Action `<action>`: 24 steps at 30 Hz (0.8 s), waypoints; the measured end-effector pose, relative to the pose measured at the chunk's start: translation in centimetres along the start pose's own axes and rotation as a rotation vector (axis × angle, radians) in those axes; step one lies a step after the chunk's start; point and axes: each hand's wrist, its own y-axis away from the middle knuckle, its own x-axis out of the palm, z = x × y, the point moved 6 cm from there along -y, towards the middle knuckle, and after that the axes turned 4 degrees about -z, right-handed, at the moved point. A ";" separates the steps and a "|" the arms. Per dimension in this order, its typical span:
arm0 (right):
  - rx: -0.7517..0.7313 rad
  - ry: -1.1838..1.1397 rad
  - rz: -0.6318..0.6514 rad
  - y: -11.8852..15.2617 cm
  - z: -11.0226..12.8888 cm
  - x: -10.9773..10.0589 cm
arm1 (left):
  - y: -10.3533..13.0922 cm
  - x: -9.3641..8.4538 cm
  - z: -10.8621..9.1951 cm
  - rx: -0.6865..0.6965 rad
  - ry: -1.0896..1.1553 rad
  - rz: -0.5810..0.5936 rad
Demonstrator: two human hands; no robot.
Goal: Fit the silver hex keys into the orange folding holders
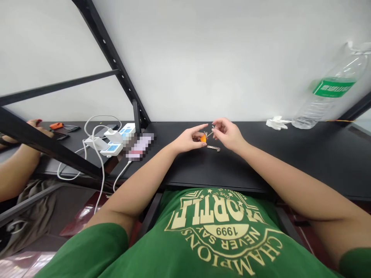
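Observation:
My left hand (189, 139) is closed around a small orange plastic piece (203, 138), which looks like a hex key holder. My right hand (227, 134) pinches a thin metal rod, likely a hex key (210, 134), between thumb and fingertips. The rod slants from those fingertips toward the orange piece; whether it sits in it I cannot tell. Just below the hands, a few L-shaped metal hex keys (213, 148) lie side by side on the black table (220, 170). My left fingers partly cover the orange piece.
White power strips (127, 133) with plugged chargers and cables, and a blurred-out phone (141, 146), lie to the left. A black metal frame (110, 50) divides the table there. Beyond it are another person's arm (20, 166) and an orange tool (56, 126). Crumpled tissue (277, 122) and a large bottle (327, 90) stand right.

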 end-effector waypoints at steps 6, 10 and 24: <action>0.356 -0.323 0.085 0.4 -1.9 1.2 | 0.3 0.2 -0.2 0.022 -0.163 0.047; 0.240 -0.066 0.118 0.9 -1.0 1.5 | 0.4 0.3 -0.8 0.053 -0.231 0.027; 0.024 0.757 0.632 0.4 -2.8 0.6 | 0.0 -0.5 0.1 0.070 -0.287 -0.081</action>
